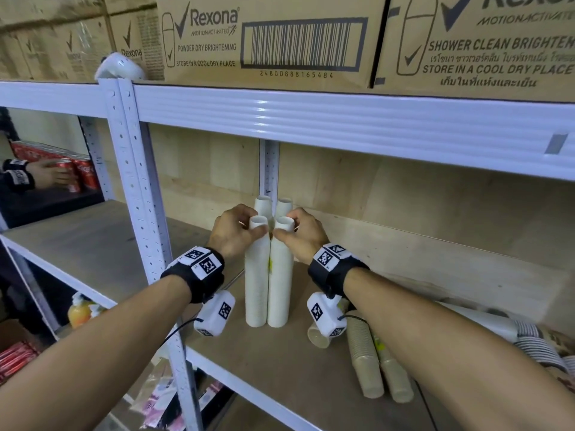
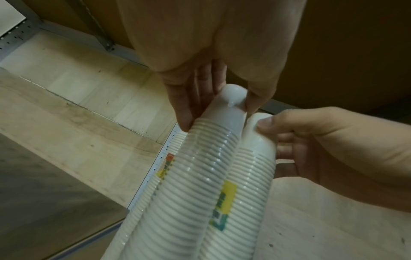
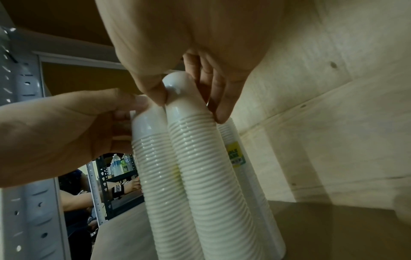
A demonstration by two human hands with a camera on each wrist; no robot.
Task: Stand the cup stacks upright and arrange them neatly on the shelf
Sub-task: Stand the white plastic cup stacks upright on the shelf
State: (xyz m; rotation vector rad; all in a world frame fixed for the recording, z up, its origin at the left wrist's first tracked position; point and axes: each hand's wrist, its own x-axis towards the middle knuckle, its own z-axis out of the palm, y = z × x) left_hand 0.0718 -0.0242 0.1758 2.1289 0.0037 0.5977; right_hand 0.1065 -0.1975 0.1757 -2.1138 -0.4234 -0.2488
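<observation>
Four white cup stacks stand upright close together on the shelf board [image 1: 217,346]. My left hand [image 1: 249,227] grips the top of the front left stack [image 1: 256,284]; thumb and fingers curl round its top cup [image 2: 233,95]. My right hand [image 1: 291,230] grips the top of the front right stack [image 1: 281,287] the same way [image 3: 177,84]. The two front stacks touch along their sides. The tops of two rear stacks [image 1: 264,203] [image 1: 284,204] show just behind my fingers. Yellow labels sit on the stacks [image 2: 227,193].
Beige cup stacks [image 1: 367,362] lie on their sides on the board to the right, with a striped stack [image 1: 529,337] farther right. A white upright post [image 1: 137,181] stands left. The upper shelf beam [image 1: 311,119] carries cardboard boxes. Another person's hand [image 1: 46,175] handles red cans at far left.
</observation>
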